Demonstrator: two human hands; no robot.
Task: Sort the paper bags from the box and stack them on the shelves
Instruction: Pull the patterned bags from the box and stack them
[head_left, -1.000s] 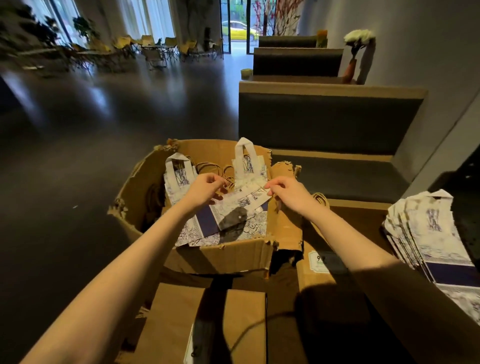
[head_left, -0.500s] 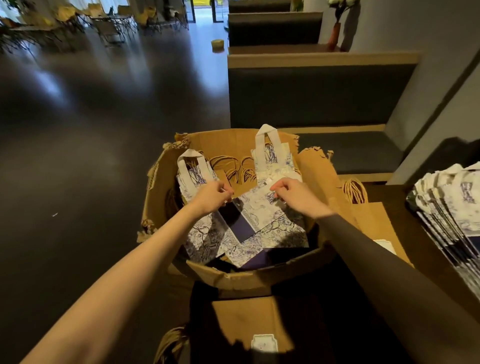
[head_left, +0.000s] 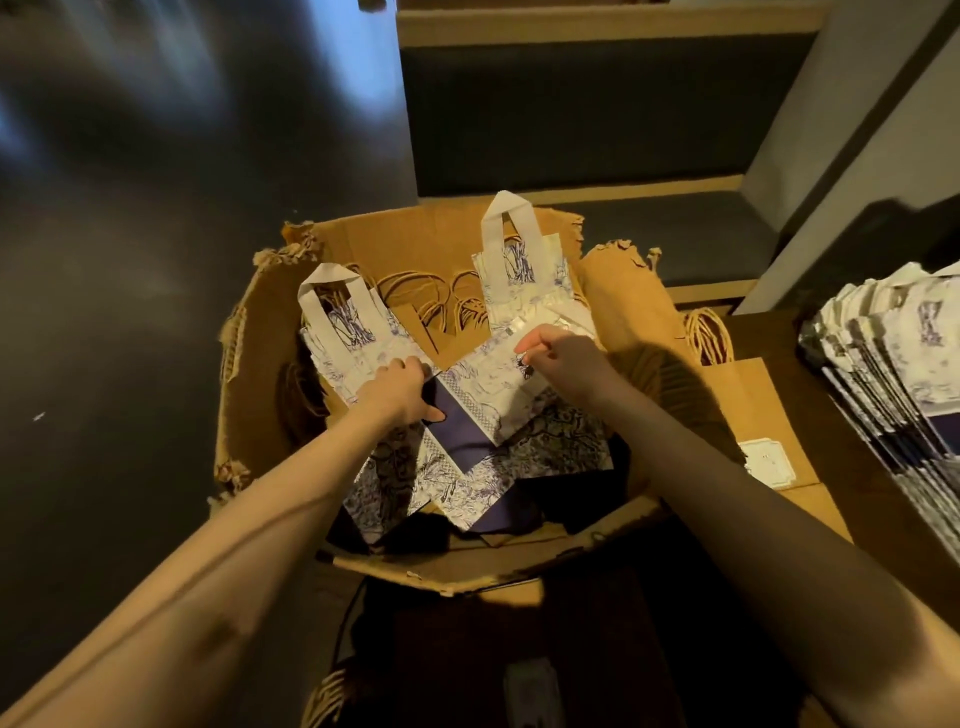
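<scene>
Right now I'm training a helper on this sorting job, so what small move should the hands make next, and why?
Probably lift the printed bags straight up out of the cardboard box. The left hand and right hand each already grip the loose bundle near its top, and it lies askew over the brown bags. A stack of matching bags waits to the right.
</scene>
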